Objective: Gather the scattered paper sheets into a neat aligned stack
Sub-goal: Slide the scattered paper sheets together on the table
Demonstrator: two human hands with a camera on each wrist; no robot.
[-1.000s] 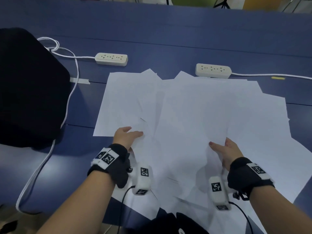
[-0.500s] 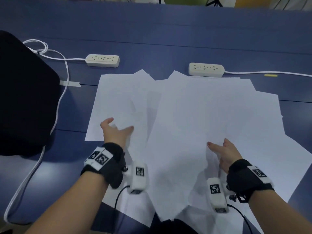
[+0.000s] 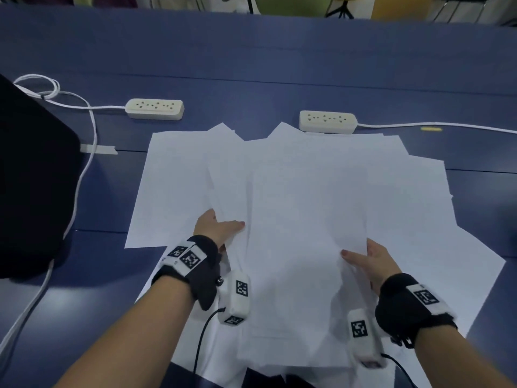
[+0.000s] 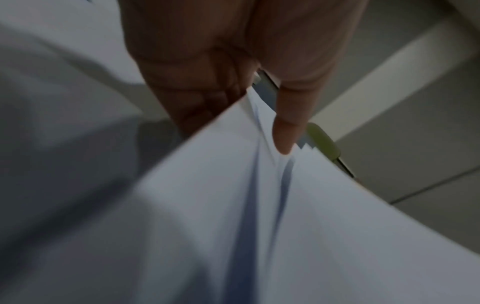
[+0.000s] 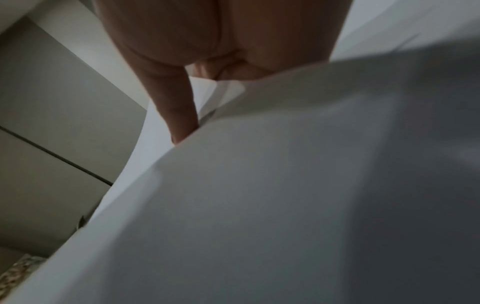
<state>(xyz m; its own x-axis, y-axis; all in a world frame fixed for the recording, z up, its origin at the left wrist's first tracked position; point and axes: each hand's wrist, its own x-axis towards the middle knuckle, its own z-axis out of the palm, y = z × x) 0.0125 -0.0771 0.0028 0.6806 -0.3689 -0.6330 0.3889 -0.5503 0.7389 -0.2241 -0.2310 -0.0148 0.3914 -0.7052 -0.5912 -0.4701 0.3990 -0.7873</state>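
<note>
We are pinching white paper sheets [image 3: 305,219] with left hand [image 3: 216,229] and right hand [image 3: 369,260]; uneven pull risks creasing, spilling off blue desk [image 3: 251,51].

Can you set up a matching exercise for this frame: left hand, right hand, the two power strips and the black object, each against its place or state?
Things:
1. left hand
2. right hand
3. power strips
4. black object

Places or states:
A. at the table's left edge
B. beyond the far edge of the paper sheets
C. grips the held sheets' right side
D. grips the held sheets' left side

Pairs: 1-D, 2-C, 3-B, 4-A
</note>
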